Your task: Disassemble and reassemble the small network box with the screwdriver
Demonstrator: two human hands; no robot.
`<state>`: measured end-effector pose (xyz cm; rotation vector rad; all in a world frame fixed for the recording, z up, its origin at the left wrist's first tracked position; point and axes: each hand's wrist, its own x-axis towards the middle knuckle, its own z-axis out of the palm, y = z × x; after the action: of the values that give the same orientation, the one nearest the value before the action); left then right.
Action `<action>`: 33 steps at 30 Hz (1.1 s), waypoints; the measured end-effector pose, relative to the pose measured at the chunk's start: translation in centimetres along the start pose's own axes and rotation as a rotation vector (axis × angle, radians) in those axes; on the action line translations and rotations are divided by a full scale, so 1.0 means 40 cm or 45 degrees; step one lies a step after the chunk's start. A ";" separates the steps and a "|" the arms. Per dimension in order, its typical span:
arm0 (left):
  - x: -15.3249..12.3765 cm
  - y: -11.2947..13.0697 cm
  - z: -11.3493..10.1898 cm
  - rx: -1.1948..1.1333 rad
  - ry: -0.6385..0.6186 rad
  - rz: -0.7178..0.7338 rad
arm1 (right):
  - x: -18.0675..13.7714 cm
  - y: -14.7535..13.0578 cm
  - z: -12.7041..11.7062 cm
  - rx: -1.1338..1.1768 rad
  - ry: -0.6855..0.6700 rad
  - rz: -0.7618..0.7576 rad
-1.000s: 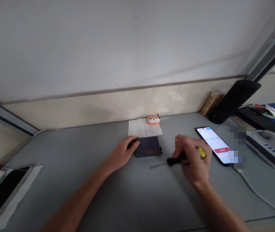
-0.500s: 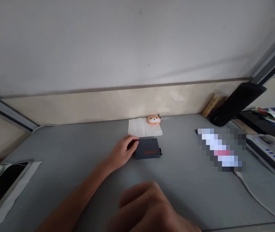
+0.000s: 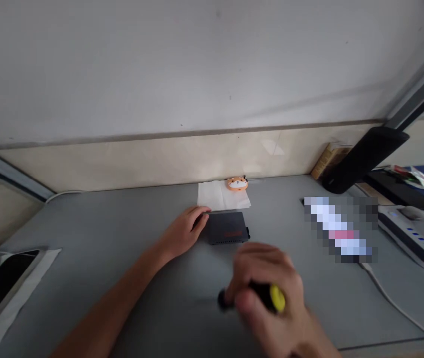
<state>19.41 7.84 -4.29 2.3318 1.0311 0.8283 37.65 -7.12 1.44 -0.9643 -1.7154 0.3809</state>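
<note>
- The dark flat box [image 3: 227, 227] is lying on the grey desk [image 3: 122, 219], roughly ahead of the person, with a row of small holes showing along its near edge and a black tab [image 3: 248, 232] jutting from its right side.
- The left hand [image 3: 182, 232] is staying the nearer of the two, its thumb and fingertips curving in with a narrow gap at the box's left edge; whether they are gripping it or only resting against it, one cannot tell.
- The right hand [image 3: 269, 286] is closing around a black-and-yellow-handled tool [image 3: 265, 296], and is blurring slightly.
- From this right hand, the box is lying farther off and to the left, apart from the tool.
- The box's longer side is seemingly running left to right, though the slanted view is making that uncertain.
- The tool's long axis is also running roughly crosswise, its yellow end pointing right and a faint, blurred shaft pointing left, in front of the box rather than toward it.
- Behind the box, white paper [image 3: 214, 196] is lying flat, an orange animal-faced case [image 3: 237, 184] sitting at its far right corner.
</note>
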 end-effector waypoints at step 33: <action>-0.020 0.084 0.000 0.148 -0.114 0.464 | -0.022 0.107 -0.025 -0.156 0.681 0.505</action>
<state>20.64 5.18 -2.50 2.6767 0.6400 0.8017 40.38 -5.34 -1.59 -1.3606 -1.0708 0.2418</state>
